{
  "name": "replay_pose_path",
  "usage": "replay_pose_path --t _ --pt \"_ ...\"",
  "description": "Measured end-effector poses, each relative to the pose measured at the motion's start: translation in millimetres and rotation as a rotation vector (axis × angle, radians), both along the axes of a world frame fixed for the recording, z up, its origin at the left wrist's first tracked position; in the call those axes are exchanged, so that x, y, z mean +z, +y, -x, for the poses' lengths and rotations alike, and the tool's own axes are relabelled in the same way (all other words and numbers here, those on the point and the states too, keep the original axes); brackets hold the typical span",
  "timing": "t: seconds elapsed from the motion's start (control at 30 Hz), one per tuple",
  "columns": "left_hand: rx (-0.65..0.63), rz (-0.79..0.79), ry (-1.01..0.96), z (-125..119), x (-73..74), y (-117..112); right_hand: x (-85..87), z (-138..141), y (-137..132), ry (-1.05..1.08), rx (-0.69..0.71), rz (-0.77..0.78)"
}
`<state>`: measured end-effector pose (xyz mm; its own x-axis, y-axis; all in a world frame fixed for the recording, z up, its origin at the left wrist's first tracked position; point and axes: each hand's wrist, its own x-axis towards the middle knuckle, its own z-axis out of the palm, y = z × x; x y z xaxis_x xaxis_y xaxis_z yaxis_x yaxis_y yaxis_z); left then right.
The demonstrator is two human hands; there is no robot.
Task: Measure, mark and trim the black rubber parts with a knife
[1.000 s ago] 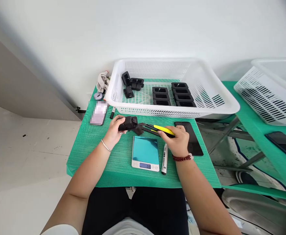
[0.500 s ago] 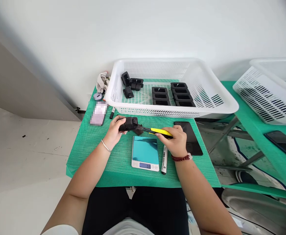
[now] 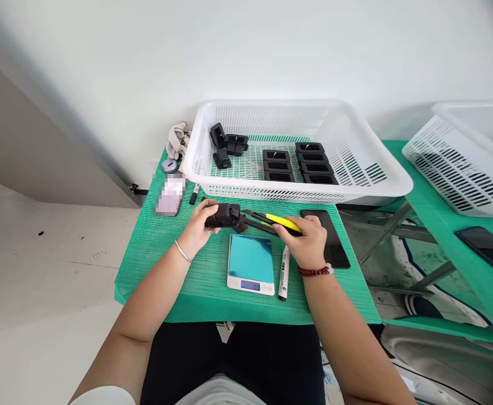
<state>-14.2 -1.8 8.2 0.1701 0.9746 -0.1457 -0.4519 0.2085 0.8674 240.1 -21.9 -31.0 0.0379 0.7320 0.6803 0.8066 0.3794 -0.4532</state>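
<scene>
My left hand (image 3: 201, 218) is closed around a black moulded part (image 3: 225, 215), holding it above the table behind the scale. A smaller dark piece (image 3: 241, 226) shows beneath that part's right end; whether it is joined on, I cannot tell. In my right hand (image 3: 308, 239) is a yellow-and-black utility knife (image 3: 282, 222), its blade end pointing left at the part. A thin dark strip (image 3: 257, 224) runs below the blade toward my right fingers; what it is stays unclear. Under my hands lies a digital scale (image 3: 251, 260), with a white marker (image 3: 284, 274) beside it.
A white plastic basket (image 3: 301, 191) holding several black parts (image 3: 278, 167) stands at the back of the green-covered table (image 3: 153, 264). A black phone (image 3: 333, 239) lies right of my right hand. Gloves (image 3: 176, 140) and another phone (image 3: 169, 196) are at left. A second basket (image 3: 461, 163) stands far right.
The utility knife has drawn slightly right with my right hand, and its blade end now shows apart from the black part. My left hand holds the part in nearly the same place.
</scene>
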Motion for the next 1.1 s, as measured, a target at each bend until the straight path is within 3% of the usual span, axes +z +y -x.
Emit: replay_pose_path --t 0.2,0.4,0.6,0.77,0.93,1.1 --pt "0.030 0.021 0.034 -0.2 -1.2 0.6 0.7 -0.4 -1.1 0.000 0.094 0.028" --pt "0.000 0.016 0.009 -0.1 0.2 -0.8 0.4 -0.9 -0.5 0.015 0.014 0.032" --pt "0.009 0.006 0.009 0.4 -1.9 1.1 -1.2 -0.5 -0.9 -0.015 0.149 0.011" --pt "0.007 0.006 -0.002 0.5 -1.7 1.6 -2.5 -1.3 0.5 0.023 0.046 0.004" --pt "0.005 0.009 0.011 0.8 -1.3 0.8 -3.0 -1.3 0.1 0.014 0.108 0.089" --pt "-0.027 -0.008 0.010 1.6 -1.3 0.9 -2.5 -2.0 -0.3 0.050 -0.016 0.051"
